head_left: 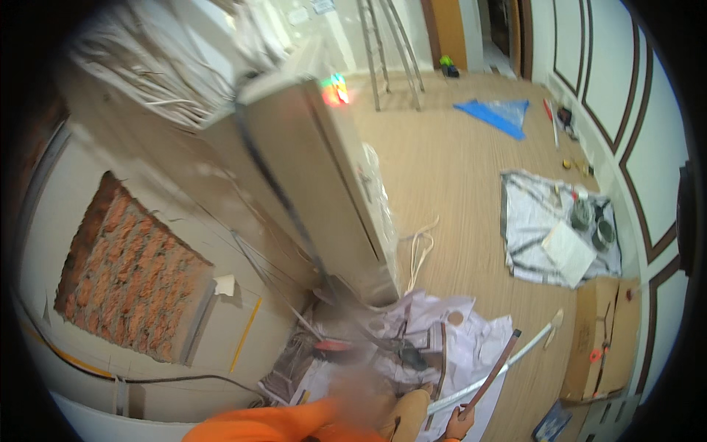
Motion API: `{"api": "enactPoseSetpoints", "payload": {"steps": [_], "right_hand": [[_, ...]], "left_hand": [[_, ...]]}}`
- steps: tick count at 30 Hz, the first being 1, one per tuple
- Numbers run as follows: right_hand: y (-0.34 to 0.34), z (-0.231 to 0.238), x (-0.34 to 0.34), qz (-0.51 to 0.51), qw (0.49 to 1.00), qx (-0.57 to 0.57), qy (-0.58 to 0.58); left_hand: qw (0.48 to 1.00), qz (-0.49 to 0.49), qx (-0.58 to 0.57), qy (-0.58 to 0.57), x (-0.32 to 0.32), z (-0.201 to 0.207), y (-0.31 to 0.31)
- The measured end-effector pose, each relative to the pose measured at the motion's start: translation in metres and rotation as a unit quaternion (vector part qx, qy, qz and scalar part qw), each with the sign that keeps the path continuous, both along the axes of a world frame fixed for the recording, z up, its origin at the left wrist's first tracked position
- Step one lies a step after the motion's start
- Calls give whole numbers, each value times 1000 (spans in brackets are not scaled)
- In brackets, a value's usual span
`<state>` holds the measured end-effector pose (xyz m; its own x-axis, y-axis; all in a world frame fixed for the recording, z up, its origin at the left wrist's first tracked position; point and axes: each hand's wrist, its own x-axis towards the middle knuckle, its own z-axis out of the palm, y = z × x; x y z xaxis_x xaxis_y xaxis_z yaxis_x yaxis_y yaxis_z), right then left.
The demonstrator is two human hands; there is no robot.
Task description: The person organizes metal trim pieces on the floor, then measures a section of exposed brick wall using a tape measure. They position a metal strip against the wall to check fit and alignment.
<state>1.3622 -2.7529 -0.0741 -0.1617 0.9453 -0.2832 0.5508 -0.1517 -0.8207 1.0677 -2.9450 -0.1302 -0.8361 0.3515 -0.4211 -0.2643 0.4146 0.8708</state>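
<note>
My right hand (460, 425) is closed around the lower end of a dark reddish-brown strip (497, 372), which points up and away to the right. Just beside it runs a long pale metal bar (519, 355), slanting the same way; whether the hand touches it is unclear. An orange sleeve (272, 423) crosses the lower edge from the left. At its end my left hand (361, 394) is a smear, its fingers unreadable. Beneath both hands spreads a crumpled white printed sheet (479, 335), with a dark tool-like object (412, 355) and a red item (333, 345) on it.
A tall beige cabinet (313, 177) stands ahead, a dark cable hanging across it. Exposed brick (132, 272) shows at left. Rightward lie a cardboard box (626, 339) and a white sheet (523, 258) with rolls. Farther off are a ladder (375, 55) and blue plastic (490, 118).
</note>
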Motion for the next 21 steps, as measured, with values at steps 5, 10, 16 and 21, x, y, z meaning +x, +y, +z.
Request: {"api": "enactPoseSetpoints", "payload": {"steps": [5, 10, 16, 21], "right_hand": [[15, 51, -23, 73, 994, 60, 47], [41, 89, -88, 135, 980, 114, 92], [75, 149, -158, 145, 960, 168, 172], [84, 126, -178, 156, 967, 136, 151]], "left_hand": [[908, 257, 172, 282, -128, 212, -35], [814, 251, 181, 492, -219, 485, 14], [785, 50, 68, 614, -266, 667, 95], [716, -139, -16, 684, -294, 693, 147]]}}
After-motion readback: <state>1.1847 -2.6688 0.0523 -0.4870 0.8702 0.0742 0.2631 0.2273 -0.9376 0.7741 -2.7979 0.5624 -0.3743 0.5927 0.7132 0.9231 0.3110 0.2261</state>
